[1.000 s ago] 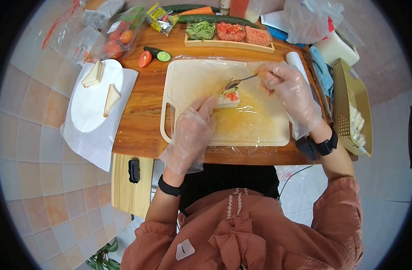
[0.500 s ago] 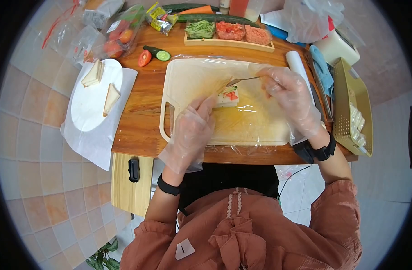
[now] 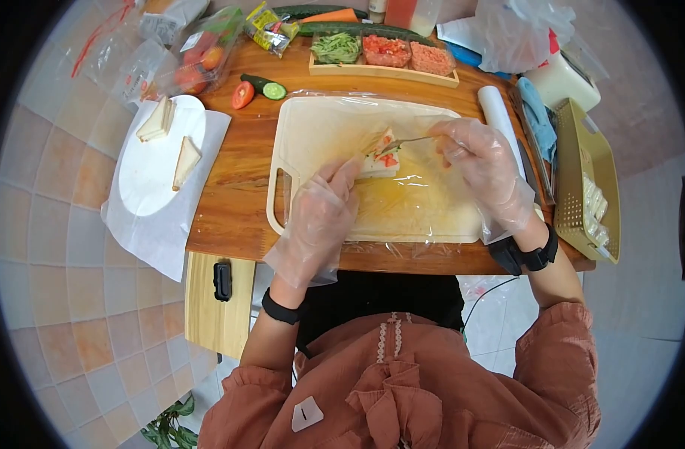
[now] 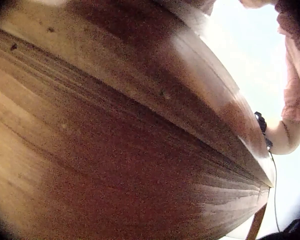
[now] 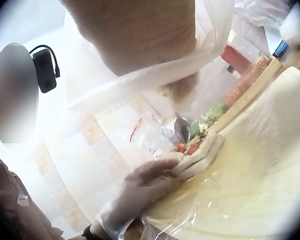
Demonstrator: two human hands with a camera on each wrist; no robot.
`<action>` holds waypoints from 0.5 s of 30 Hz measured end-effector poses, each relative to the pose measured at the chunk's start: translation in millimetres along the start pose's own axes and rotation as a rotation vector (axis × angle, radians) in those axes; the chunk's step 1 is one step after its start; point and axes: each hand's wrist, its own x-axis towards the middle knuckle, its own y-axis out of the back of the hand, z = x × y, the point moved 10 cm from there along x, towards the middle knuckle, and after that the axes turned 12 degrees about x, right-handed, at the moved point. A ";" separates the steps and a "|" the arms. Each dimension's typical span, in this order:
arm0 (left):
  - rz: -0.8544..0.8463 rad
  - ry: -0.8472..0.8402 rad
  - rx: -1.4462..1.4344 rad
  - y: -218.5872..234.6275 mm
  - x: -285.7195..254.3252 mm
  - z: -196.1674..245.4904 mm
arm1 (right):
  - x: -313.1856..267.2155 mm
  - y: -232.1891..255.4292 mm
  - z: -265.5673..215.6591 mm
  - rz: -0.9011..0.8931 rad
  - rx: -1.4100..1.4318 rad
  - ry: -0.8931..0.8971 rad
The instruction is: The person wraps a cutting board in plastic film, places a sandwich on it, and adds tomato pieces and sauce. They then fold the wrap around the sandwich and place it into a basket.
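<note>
While R hand (image 3: 482, 161) pinches spoon (image 3: 411, 141), L hand (image 3: 320, 213) prob. grips sandwich (image 3: 380, 168), veg tray (image 3: 380, 72) beyond bd (image 3: 312, 123)

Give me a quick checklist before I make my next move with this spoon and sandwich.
1. Sandwich steadied: ok, the left hand holds its left end.
2. Spoon secure: ok, the right hand grips its handle.
3. Spoon in place: ok, its bowl is at the filling.
4. Filling covered: not ok, red and green pieces show at the opening.
5. Gloves on: ok, clear plastic covers both hands.
6. Filling spread evenly inside: cannot tell, the bread hides it.
</note>
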 end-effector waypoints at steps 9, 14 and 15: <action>0.010 -0.003 0.011 0.4 -0.1 0.6 | -0.5 -6.9 6.4 0.011 0.010 0.028; 0.015 -0.009 0.015 1.7 -0.3 1.8 | 1.9 0.2 8.6 0.063 0.092 -0.175; 0.013 -0.007 0.016 0.9 -0.3 1.4 | 1.6 0.3 10.3 0.064 0.092 -0.175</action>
